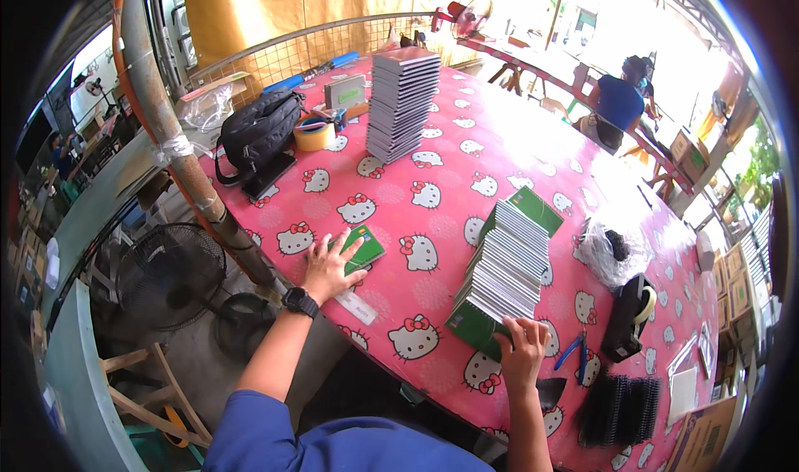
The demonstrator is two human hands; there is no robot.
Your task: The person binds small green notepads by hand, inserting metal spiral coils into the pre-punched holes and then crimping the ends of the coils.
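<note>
My left hand [327, 270] lies with its fingers spread over a small green-covered notebook [364, 249] near the table's left edge. A dark watch is on that wrist. To the right, a long fanned row of notebooks [506, 255] leans across the table, page edges up, with green covers showing at both ends. At the row's near end my right hand [522, 347] has its fingers curled and pinched at the edge of the green notebook [476, 325] there; the fingertips are partly hidden. A tall stack of notebooks [403, 106] stands farther back.
Right of the row are blue-handled pliers [571, 358], a black tape dispenser [630, 318], black spiral binding coils [620, 411] and a clear plastic bag [614, 251]. A black bag [260, 135] and yellow tape roll [315, 136] sit back left. A metal post [196, 176] rises beside the table.
</note>
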